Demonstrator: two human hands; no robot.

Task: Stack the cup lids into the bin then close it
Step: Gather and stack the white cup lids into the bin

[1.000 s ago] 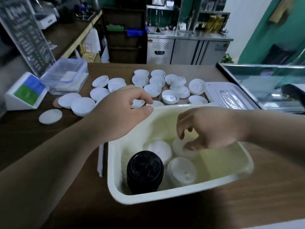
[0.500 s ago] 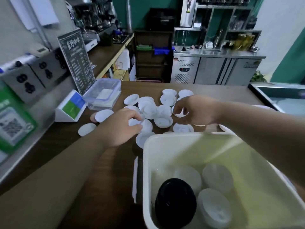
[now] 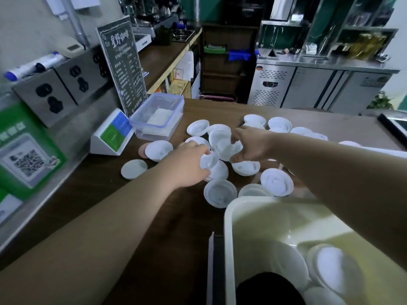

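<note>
Bare countertop point(image 3: 105, 216) lies open at near left, beside the white bin point(image 3: 228, 230). Farther on, loose cup lids point(image 3: 220, 192) crowd the surface, hemmed on the left by a clear plastic container point(image 3: 158, 116) and a white wedge-shaped stand point(image 3: 112, 135). A thin upright strip point(image 3: 210, 260), possibly the bin's lid, stands just beside its left wall.

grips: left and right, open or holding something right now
Left grip: pinches a cup lid.
Right grip: fingers curled round a second cup lid.
</note>
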